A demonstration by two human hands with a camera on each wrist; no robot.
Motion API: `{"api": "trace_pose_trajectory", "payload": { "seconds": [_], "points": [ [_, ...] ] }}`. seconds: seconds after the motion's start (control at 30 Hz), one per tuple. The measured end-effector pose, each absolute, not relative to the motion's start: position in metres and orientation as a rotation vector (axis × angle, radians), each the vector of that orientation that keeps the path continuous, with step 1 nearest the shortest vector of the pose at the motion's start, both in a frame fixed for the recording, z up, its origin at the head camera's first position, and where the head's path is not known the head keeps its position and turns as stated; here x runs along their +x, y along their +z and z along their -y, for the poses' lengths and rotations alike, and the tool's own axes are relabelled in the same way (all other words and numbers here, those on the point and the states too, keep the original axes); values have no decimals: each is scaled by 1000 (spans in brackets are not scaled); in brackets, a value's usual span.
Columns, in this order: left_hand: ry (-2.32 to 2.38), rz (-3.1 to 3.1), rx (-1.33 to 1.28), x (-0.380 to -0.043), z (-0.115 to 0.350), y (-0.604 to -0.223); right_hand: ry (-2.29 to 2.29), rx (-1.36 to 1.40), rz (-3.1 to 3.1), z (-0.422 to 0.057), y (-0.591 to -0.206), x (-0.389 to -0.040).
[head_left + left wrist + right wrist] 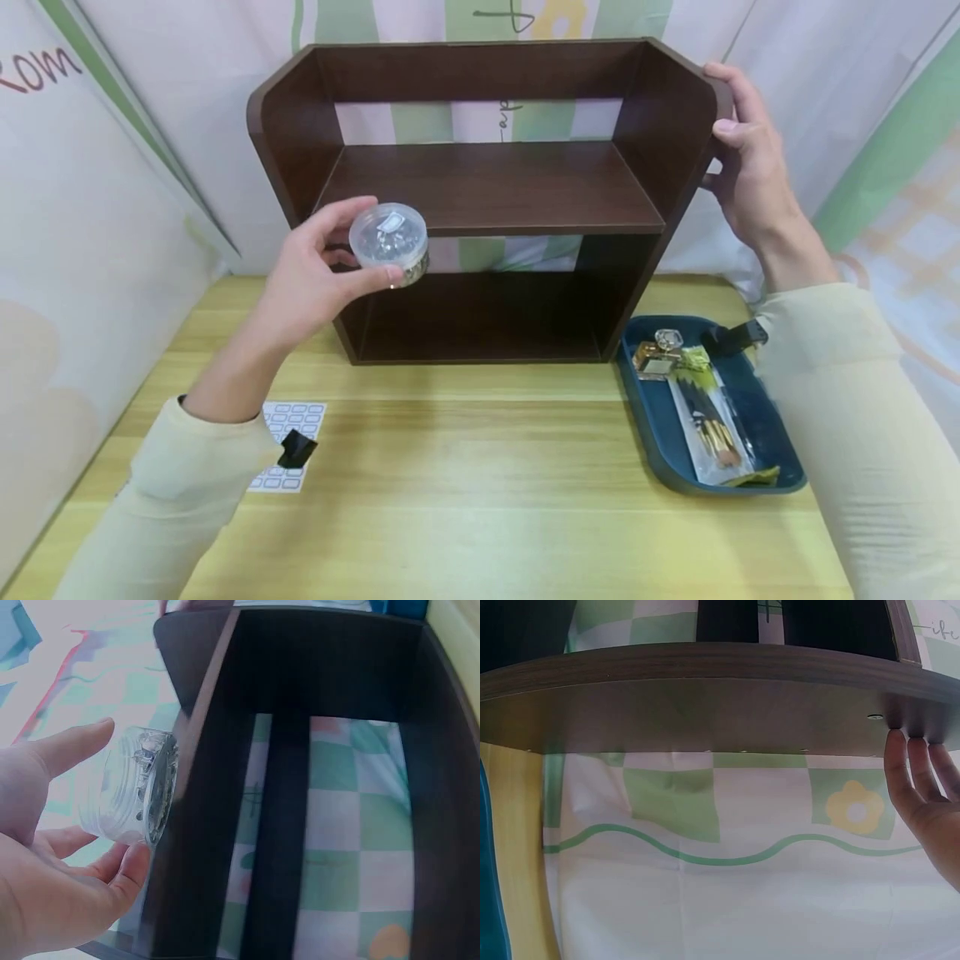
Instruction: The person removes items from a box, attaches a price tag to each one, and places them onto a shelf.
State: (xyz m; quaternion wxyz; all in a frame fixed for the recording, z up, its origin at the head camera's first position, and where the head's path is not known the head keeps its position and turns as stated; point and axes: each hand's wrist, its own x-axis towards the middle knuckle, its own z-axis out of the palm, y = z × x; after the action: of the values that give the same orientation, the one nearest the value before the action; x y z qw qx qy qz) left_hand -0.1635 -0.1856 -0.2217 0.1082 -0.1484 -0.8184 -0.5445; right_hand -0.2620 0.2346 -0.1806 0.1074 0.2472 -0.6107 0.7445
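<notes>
My left hand (311,262) holds a small round clear plastic jar (388,233) between thumb and fingers, in front of the middle board of a dark brown two-tier shelf (487,187). A small pale label lies on the jar's lid, and little shiny pieces show inside. In the left wrist view the jar (127,784) is close to the shelf's board edge; whether they touch I cannot tell. On the right, my right hand (757,167) rests at the upper part of the side panel. The right wrist view shows its fingertips (895,739) pressed to the panel's outer face.
A blue tray (648,450) stands right of the shelf, holding a perfume bottle (656,357) and a packet of makeup brushes (708,425). A label sheet (307,417) lies on the wooden table (480,483), partly under my left sleeve. Patterned curtains hang behind.
</notes>
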Motion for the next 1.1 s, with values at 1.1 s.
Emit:
{"api": "trace_pose_trajectory", "payload": {
  "seconds": [1.1],
  "points": [
    [-1542,2582,-49,-261,170,-183,2158,696,1799,-238,-184,-263]
  ]
}}
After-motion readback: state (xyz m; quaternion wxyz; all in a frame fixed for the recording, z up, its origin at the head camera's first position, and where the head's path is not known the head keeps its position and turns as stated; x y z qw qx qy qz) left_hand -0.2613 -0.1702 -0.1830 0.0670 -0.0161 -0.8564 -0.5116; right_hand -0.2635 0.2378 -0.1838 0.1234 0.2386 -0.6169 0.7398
